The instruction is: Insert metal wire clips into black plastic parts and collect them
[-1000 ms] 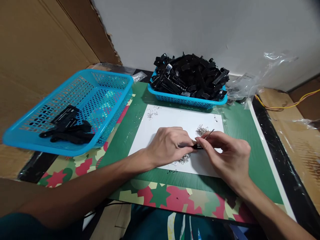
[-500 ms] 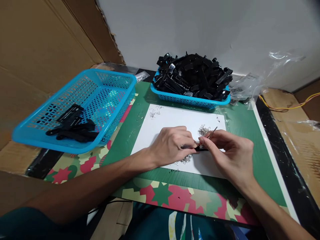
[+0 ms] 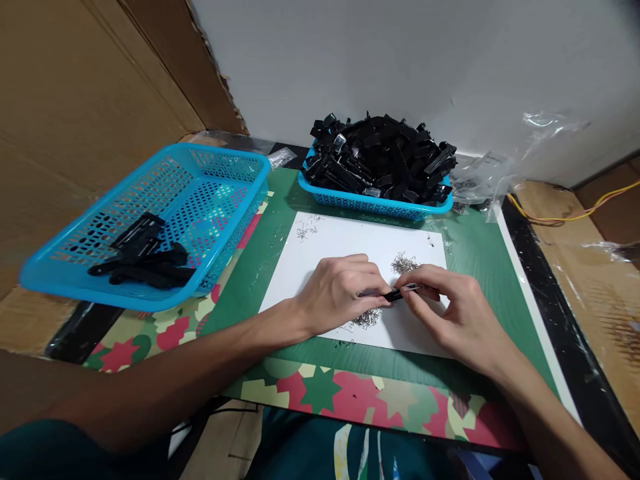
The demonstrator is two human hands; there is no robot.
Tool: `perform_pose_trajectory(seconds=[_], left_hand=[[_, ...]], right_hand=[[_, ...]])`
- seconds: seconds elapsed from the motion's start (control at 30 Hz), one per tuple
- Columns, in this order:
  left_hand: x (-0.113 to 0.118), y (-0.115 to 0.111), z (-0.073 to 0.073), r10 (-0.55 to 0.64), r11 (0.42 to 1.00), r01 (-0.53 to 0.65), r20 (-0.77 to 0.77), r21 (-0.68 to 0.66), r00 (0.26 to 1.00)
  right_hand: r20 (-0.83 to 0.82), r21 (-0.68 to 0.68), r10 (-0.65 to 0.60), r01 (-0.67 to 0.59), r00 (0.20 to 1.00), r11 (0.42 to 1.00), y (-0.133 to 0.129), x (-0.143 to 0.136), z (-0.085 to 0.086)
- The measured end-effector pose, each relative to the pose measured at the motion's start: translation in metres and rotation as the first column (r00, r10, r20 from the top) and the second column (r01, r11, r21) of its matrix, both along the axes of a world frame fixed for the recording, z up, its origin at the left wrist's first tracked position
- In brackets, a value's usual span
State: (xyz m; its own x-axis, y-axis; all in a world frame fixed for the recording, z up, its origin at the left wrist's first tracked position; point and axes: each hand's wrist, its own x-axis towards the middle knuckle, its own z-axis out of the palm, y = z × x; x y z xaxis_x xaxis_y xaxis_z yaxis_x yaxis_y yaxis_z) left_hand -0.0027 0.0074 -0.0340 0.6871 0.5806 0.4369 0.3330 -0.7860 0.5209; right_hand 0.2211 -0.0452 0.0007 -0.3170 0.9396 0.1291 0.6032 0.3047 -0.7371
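Observation:
Over the white sheet (image 3: 330, 240), my left hand (image 3: 345, 290) is closed around a narrow black plastic part (image 3: 393, 295), most of it hidden by the fingers. My right hand (image 3: 450, 307) meets it from the right, thumb and fingers pinched on a thin metal tool (image 3: 411, 288) whose kind I cannot make out. The tool lies close to the black part's end; whether they touch is unclear. A pile of tiny bent metal pieces (image 3: 367, 318) sits below my left fingers, and another pile (image 3: 404, 262) lies just beyond my right fingertips.
A blue basket (image 3: 377, 205) heaped with black plastic parts (image 3: 380, 157) stands at the back. Another blue basket (image 3: 220, 233) at the left holds several black parts (image 3: 143, 257). Loose metal bits (image 3: 306, 231) lie on the sheet's far left corner. Plastic bags (image 3: 483, 177) rest behind, at right.
The metal tool pointed up and away from my right fingers; now it lies flatter between them. My right hand has turned and shifted slightly left. My left hand keeps its grip.

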Motion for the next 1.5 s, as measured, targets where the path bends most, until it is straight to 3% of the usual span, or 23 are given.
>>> perform_pose_trajectory(seconds=[0.23, 0.47, 1.03, 1.3, 1.5], left_hand=[[0.0, -0.002, 0.001, 0.002, 1.0, -0.002, 0.011, 0.031, 1.0], [0.001, -0.004, 0.003, -0.008, 0.997, 0.007, 0.004, 0.078, 1.0], [0.001, -0.004, 0.0, 0.045, 0.996, -0.045, 0.011, 0.071, 0.999], [0.002, -0.005, 0.001, 0.044, 0.994, -0.044, 0.006, 0.102, 0.999], [0.002, -0.006, 0.0, 0.04, 0.991, -0.034, -0.038, 0.132, 0.998]], right_hand=[[0.018, -0.047, 0.002, -0.001, 1.0, 0.999, -0.002, -0.001, -0.003], [-0.074, -0.221, -0.124, 0.105, 0.989, 0.97, -0.004, -0.005, -0.005], [-0.147, -0.266, -0.179, 0.135, 0.973, 0.955, 0.001, -0.006, -0.009], [-0.115, -0.247, -0.164, 0.132, 0.98, 0.96, 0.002, -0.007, -0.006], [-0.089, -0.266, -0.222, 0.191, 0.971, 0.945, 0.0, -0.012, -0.004]])
